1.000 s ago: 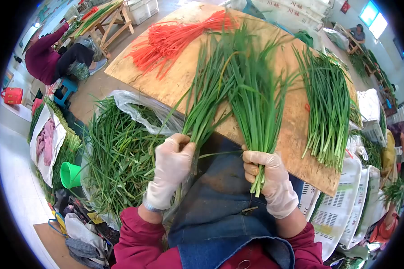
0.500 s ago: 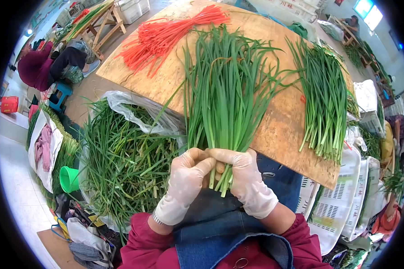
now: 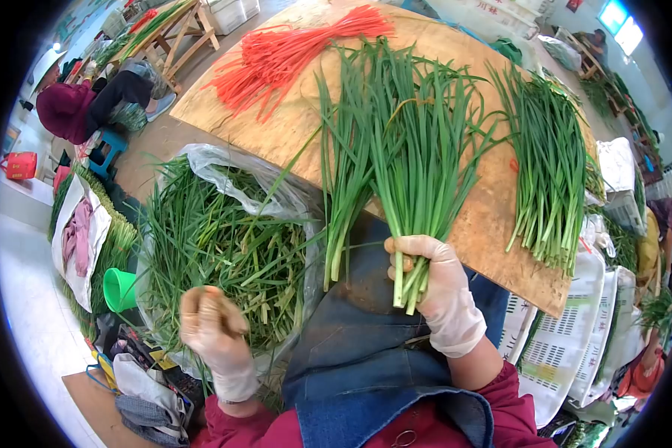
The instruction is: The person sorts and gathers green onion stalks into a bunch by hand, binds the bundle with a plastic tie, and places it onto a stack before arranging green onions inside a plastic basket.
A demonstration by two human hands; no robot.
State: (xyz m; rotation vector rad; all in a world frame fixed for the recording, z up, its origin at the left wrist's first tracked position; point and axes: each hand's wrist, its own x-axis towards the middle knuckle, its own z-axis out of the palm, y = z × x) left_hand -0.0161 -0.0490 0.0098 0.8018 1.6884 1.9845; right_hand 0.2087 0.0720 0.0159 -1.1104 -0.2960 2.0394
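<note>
Green stalks (image 3: pixel 422 172) — gripped by the right hand (image 3: pixel 433 272) — fan across wood (image 3: pixel 291 145).

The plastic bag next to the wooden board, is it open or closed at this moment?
Open: the plastic bag has its mouth spread wide, and loose green leaves show inside.

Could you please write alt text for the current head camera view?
The gloved right hand grips a green bunch by its stems at the edge of a wooden board; the gloved left hand is near a bag of loose leaves. Red strips and more greens lie on the board.
</note>
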